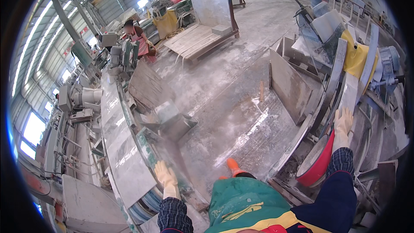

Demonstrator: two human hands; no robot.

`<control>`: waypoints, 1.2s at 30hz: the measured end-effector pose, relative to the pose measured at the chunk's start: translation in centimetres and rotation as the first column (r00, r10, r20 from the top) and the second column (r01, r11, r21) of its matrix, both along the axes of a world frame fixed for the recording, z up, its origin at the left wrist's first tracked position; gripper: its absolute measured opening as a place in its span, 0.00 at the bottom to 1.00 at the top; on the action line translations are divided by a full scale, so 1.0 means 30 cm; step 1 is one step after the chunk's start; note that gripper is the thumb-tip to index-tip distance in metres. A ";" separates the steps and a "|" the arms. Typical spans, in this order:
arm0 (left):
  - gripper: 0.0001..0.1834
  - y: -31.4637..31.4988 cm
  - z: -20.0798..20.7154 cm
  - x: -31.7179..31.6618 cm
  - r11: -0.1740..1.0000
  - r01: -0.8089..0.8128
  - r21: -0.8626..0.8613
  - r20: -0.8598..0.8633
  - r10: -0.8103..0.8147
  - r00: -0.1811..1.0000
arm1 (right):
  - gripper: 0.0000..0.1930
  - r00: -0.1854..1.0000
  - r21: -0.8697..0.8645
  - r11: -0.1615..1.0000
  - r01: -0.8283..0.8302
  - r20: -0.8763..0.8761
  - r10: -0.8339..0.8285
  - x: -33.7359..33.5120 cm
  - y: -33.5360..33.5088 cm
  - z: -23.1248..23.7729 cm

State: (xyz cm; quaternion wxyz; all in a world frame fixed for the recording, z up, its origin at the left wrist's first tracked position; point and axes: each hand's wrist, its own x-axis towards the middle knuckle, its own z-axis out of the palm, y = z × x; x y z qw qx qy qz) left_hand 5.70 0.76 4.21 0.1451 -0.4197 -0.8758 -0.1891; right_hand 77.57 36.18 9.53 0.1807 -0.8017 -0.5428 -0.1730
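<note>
The grey floor [224, 103] is stretching between two machine lines, and at the left a long surface [145, 145] is carrying pale slabs, with blue rollers [152, 201] showing near the closest slab [131, 170]. At the right, a pale strip [348, 91] is lying between rails, above a red-sided tub [317, 177]. The closest slab is already lying flat, and no lifting seems to be going on; how much work is remaining, I cannot tell. This slab is lying just left of the left hand [166, 177], which is reaching out with spread fingers, holding nothing; contact is looking uncertain. The right hand [343, 123] is extending its fingers wide near the strip's lower end, also gripping nothing visible.
</note>
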 end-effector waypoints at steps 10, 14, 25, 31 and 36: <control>0.28 0.002 -0.008 -0.001 1.000 -0.004 0.026 -0.013 0.004 1.000 | 0.25 0.999 0.032 0.999 -0.044 -0.014 0.044 -0.019 -0.035 0.003; 0.27 0.003 0.003 0.004 0.999 -0.030 -0.021 0.051 0.031 0.998 | 0.25 0.999 0.035 0.999 -0.042 -0.011 0.042 -0.021 -0.044 -0.007; 0.28 0.003 0.002 -0.003 0.999 -0.033 -0.034 0.057 0.035 0.998 | 0.24 0.998 0.030 0.997 -0.068 0.010 0.068 -0.033 -0.083 -0.007; 0.28 0.004 0.010 0.001 0.999 -0.036 -0.033 0.077 0.038 0.996 | 0.25 0.995 0.026 0.995 -0.097 0.011 0.097 -0.036 -0.106 -0.011; 0.29 0.005 0.013 0.004 0.999 -0.038 -0.031 0.079 0.041 0.996 | 0.26 0.996 0.018 0.996 -0.088 -0.019 0.088 -0.056 -0.128 0.003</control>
